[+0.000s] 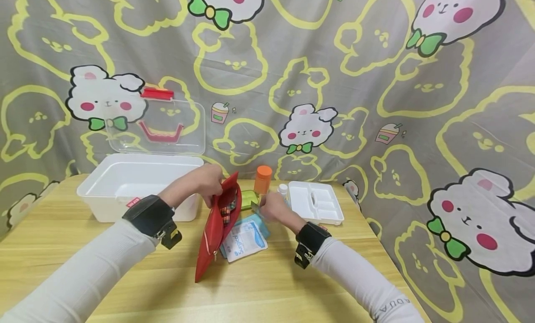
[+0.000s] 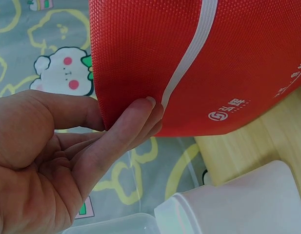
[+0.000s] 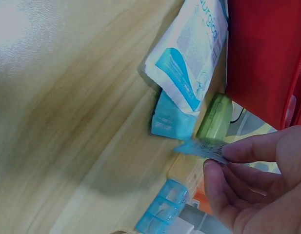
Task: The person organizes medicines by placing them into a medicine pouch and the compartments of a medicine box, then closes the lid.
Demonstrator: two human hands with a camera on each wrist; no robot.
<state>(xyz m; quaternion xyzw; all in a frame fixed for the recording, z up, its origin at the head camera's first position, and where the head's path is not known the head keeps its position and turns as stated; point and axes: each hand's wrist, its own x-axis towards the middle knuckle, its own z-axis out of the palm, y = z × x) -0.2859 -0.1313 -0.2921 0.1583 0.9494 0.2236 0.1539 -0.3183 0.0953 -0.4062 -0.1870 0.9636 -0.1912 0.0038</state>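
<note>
Both hands at red pouch [image 1: 217,225]
Left hand [image 1: 206,181] pinches pouch's top edge; right hand [image 1: 271,209], just right of pouch, pinches small blue packet [image 3: 201,147].

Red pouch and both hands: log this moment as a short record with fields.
left hand: pinches the top edge of the red pouch, holding it open and upright on the wooden table
right hand: pinches a small blue packet beside the pouch
pouch contents: colourful items, too small to tell
beside pouch: white and blue sachets, green case, orange-capped bottle
behind: open white storage box, white divided tray
</note>
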